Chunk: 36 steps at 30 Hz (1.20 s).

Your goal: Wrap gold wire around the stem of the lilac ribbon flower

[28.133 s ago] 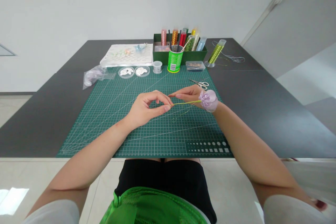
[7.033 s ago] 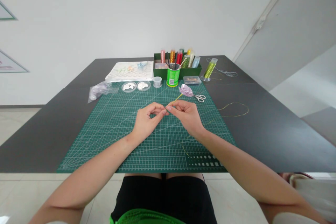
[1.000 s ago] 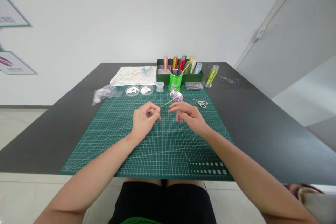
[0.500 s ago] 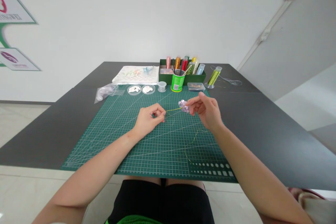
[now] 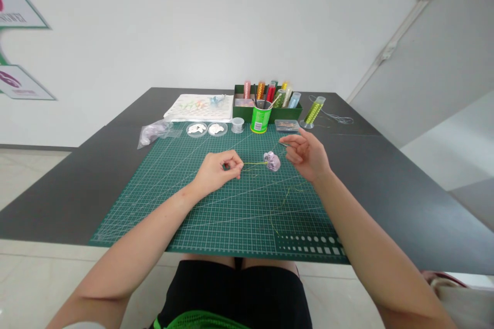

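My left hand point(image 5: 218, 169) pinches the end of a thin yellow-green stem point(image 5: 254, 163) above the green cutting mat point(image 5: 185, 205). A small lilac flower point(image 5: 272, 161) sits at the stem's other end, pointing right. My right hand point(image 5: 306, 155) hovers just right of the flower with fingers spread and nothing in it. A loose yellow-green thread point(image 5: 283, 200) lies on the mat below my right wrist.
At the mat's far edge stand a green cup of tools point(image 5: 260, 117), a dark green box of bead tubes point(image 5: 270, 103), a thread spool point(image 5: 313, 112), a small clear box point(image 5: 286, 125), two round dishes point(image 5: 206, 129), a plastic bag point(image 5: 154, 132) and a white sheet point(image 5: 198, 108).
My right hand let go of the flower and drew back to the right, fingers opening. The left hand keeps hold of the stem; the flower now points right and sits lower.
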Tool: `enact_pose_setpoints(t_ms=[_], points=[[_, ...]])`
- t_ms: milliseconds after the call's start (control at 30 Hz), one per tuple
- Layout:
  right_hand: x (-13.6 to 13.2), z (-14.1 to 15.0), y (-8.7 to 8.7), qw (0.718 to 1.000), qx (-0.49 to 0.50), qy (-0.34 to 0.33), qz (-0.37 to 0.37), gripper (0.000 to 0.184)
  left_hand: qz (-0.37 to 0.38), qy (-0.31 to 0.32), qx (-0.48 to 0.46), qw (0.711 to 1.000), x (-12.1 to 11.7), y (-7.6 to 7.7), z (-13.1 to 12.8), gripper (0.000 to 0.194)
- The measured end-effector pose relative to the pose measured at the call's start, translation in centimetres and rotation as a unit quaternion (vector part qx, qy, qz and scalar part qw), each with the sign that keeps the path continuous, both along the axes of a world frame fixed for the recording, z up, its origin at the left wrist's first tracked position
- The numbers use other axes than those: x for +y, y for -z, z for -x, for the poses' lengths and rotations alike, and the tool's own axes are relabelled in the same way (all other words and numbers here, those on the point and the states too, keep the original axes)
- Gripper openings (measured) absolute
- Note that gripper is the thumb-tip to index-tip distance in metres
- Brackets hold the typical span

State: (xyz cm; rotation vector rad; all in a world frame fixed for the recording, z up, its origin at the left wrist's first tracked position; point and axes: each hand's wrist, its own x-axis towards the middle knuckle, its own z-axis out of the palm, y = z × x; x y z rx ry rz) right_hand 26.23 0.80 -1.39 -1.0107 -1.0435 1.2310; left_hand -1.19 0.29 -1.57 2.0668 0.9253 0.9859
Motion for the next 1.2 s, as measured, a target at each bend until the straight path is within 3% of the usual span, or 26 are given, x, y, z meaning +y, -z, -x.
enact_pose_setpoints(t_ms=[267, 433, 533, 700, 800, 1000, 1200], points=[[-0.2, -0.8, -0.5, 0.994, -0.031, -0.105, 0.028, 0.045, 0.033, 0.043, 0.003, 0.999, 0.0, 0.1, 0.1, 0.016], [0.6, -2.3, 0.0, 0.997, 0.025, -0.037, 0.061, 0.043, 0.044, 0.048, -0.001, 0.998, 0.2, -0.2, 0.3, 0.016], [1.2, -3.5, 0.3, 0.996, 0.041, -0.03, 0.074, 0.061, 0.036, 0.046, -0.001, 0.998, 0.4, -0.3, 0.5, 0.016], [2.1, -5.6, 1.0, 0.998, 0.008, -0.006, 0.059, 0.071, 0.064, 0.08, -0.021, 0.995, 0.6, -0.6, 0.8, 0.016], [2.4, -6.6, 1.4, 0.992, -0.072, 0.086, 0.063, 0.067, 0.083, 0.09, -0.041, 0.992, 0.6, -0.9, 0.9, 0.02], [2.3, -9.2, 2.2, 0.937, -0.216, 0.261, 0.087, 0.052, 0.122, 0.078, -0.138, 0.98, 1.1, -1.3, 1.3, 0.027], [1.8, -11.3, 2.4, 0.825, -0.387, 0.39, 0.132, 0.043, 0.131, -0.001, -0.246, 0.96, 1.8, -1.0, 1.3, 0.027]])
